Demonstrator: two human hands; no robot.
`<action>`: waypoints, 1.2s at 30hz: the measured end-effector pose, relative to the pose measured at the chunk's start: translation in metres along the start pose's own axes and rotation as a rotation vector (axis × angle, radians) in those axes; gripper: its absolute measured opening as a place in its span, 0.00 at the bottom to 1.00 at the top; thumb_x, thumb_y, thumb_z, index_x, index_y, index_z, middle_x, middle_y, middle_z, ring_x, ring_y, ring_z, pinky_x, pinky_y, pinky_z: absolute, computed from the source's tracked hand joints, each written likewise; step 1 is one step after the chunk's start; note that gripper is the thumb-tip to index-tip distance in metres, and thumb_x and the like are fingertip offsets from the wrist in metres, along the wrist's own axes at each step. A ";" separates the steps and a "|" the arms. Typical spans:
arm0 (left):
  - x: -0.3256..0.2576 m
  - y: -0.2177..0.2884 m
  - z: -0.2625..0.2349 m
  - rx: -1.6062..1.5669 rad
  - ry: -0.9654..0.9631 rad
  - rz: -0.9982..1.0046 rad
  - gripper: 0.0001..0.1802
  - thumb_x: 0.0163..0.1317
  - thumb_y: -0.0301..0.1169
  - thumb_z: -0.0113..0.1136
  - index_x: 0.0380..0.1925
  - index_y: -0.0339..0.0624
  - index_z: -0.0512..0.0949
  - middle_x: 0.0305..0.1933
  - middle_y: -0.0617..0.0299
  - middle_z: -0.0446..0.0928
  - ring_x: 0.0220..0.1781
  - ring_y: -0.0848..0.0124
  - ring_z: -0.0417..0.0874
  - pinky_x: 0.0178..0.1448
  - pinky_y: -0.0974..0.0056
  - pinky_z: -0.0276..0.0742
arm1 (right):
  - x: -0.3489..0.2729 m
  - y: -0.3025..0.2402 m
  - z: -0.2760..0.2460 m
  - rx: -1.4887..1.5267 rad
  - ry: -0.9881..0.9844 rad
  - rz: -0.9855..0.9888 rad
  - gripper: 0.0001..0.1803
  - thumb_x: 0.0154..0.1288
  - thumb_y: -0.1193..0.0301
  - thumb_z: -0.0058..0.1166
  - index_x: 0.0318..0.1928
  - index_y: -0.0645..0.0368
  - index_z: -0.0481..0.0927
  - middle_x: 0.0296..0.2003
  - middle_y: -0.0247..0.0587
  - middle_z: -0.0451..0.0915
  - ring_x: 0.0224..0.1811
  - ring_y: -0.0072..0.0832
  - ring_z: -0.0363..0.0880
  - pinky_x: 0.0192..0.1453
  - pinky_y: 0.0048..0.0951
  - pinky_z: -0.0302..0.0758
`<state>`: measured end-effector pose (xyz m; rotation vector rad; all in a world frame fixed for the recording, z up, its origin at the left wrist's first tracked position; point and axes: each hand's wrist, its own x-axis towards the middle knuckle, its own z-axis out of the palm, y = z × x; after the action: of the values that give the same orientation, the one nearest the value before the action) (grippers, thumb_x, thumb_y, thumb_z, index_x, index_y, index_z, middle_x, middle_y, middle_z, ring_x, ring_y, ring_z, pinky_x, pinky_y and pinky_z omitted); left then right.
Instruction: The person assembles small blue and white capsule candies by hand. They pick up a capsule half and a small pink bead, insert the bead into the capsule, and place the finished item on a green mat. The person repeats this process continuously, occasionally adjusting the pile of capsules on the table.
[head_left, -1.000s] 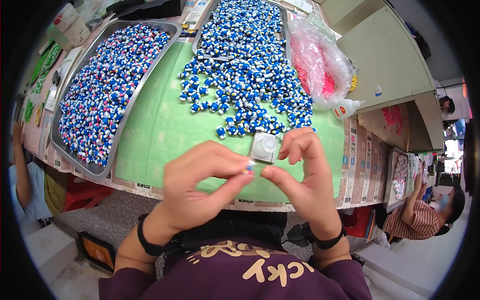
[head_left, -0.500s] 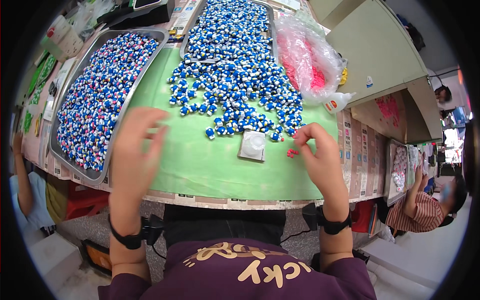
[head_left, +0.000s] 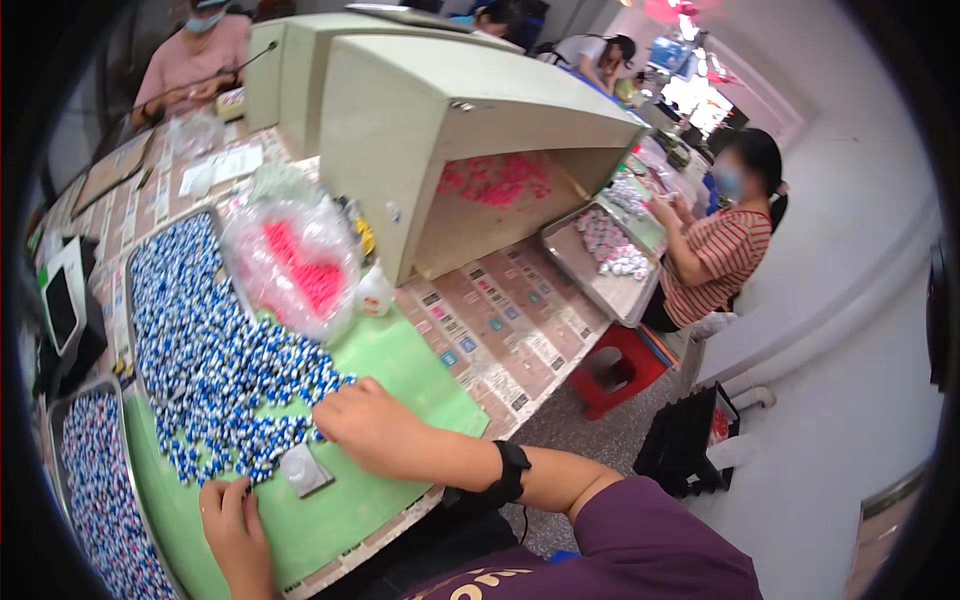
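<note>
Bending its fingers inward, the right hand [head_left: 368,428] sits at two o'clock from the white block [head_left: 305,471], beside the blue-and-white figures [head_left: 230,370], spread at eleven o'clock across the worktop [head_left: 470,310]. At eight o'clock, the left hand [head_left: 232,530] bends its fingers near the figures' lower edge; whether either of the hands grips anything, I cannot tell. Pink pieces fill the bag [head_left: 290,265] at twelve.

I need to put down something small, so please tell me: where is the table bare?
The mat has two bare patches: one between the bottle and the right forearm, another between left hand, block and that forearm. The patterned tabletop is bare between mat and beige box. Crowded: the blue pieces, close to the right hand.
</note>
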<state>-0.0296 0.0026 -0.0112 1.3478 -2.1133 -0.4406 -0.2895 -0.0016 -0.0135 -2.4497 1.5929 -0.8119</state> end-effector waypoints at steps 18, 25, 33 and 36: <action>-0.013 0.034 -0.031 -0.948 -0.111 -0.275 0.07 0.65 0.19 0.55 0.41 0.31 0.80 0.44 0.54 0.80 0.37 0.72 0.80 0.41 0.68 0.77 | 0.003 -0.059 -0.040 0.854 0.042 -0.097 0.10 0.55 0.84 0.53 0.35 0.60 0.68 0.31 0.39 0.68 0.35 0.37 0.70 0.41 0.34 0.67; -0.014 0.060 -0.020 -1.280 -0.266 -0.334 0.07 0.68 0.26 0.56 0.40 0.33 0.79 0.37 0.60 0.77 0.33 0.75 0.74 0.39 0.71 0.69 | -0.003 -0.071 -0.044 0.706 0.215 -0.325 0.08 0.58 0.78 0.58 0.30 0.56 0.71 0.31 0.37 0.71 0.36 0.36 0.71 0.46 0.38 0.66; -0.022 0.042 -0.013 -1.377 -0.193 -0.407 0.09 0.58 0.28 0.63 0.32 0.35 0.74 0.35 0.56 0.74 0.30 0.71 0.76 0.30 0.70 0.72 | 0.001 -0.083 -0.047 1.031 -0.005 0.009 0.08 0.58 0.79 0.62 0.33 0.60 0.74 0.33 0.37 0.75 0.39 0.35 0.75 0.48 0.34 0.70; -0.012 0.054 -0.010 -1.432 -0.161 -0.331 0.08 0.60 0.30 0.63 0.30 0.36 0.76 0.34 0.57 0.76 0.27 0.74 0.76 0.29 0.72 0.72 | 0.003 -0.081 -0.043 1.181 -0.080 0.112 0.07 0.59 0.82 0.61 0.34 0.61 0.74 0.35 0.39 0.78 0.39 0.31 0.78 0.45 0.29 0.74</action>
<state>-0.0569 0.0373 0.0232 0.7123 -1.0410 -1.7726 -0.2438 0.0397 0.0542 -1.4826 0.7797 -1.1468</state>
